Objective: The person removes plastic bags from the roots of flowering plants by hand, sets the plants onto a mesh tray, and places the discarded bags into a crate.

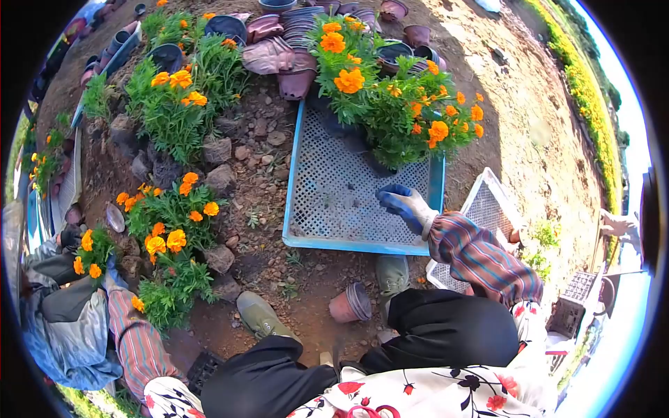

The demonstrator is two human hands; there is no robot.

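My right hand [408,205], in a blue and white glove, is over the right part of a blue-rimmed mesh tray [355,246]. Its fingers are loosely bent, with nothing visible in them. Orange marigolds in dark pots [435,129] stand at the tray's far end. At the left, my left hand [113,277], in a blue glove, is beside a small marigold plant [90,254]; its fingers are mostly hidden. More marigolds [171,240] with exposed soil blocks [219,258] lie on the ground between my hands.
Stacked empty pots [300,35] lie beyond the tray. One loose pot [350,304] lies between my shoes. A white crate [488,202] is at the right. A co-worker's gloved hand [70,237] and blue clothing [66,341] are close to my left arm.
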